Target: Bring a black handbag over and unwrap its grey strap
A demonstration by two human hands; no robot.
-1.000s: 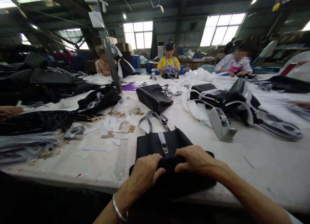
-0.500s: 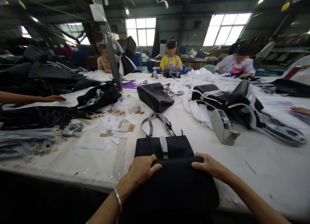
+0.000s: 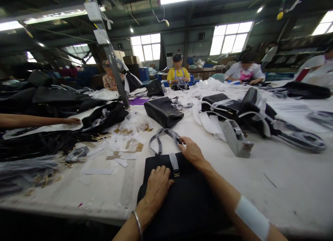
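A black handbag (image 3: 187, 196) lies flat on the table in front of me, its lower part close to my body. My left hand (image 3: 158, 187) rests on the bag's upper left, fingers laid out over the black surface. A buckle (image 3: 177, 173) with a pale wrapped strap (image 3: 173, 161) sits just right of those fingers. At the bag's top right corner, my right hand (image 3: 191, 151) has its fingertips closed on the plastic-wrapped handle (image 3: 166, 131). The handle loops away from me onto the table.
Left of the bag lie paper scraps (image 3: 122, 154) and black straps (image 3: 39, 140); another person's hand (image 3: 74, 121) reaches there. Beyond stands a black bag (image 3: 163, 110). A tape dispenser (image 3: 238, 140) and wrapped bags (image 3: 234, 109) are on the right. People sit across the table.
Both hands have left the bag's folded edge, which now lies down flat. My left hand has settled on the bag; my right hand has moved forward to the handle.
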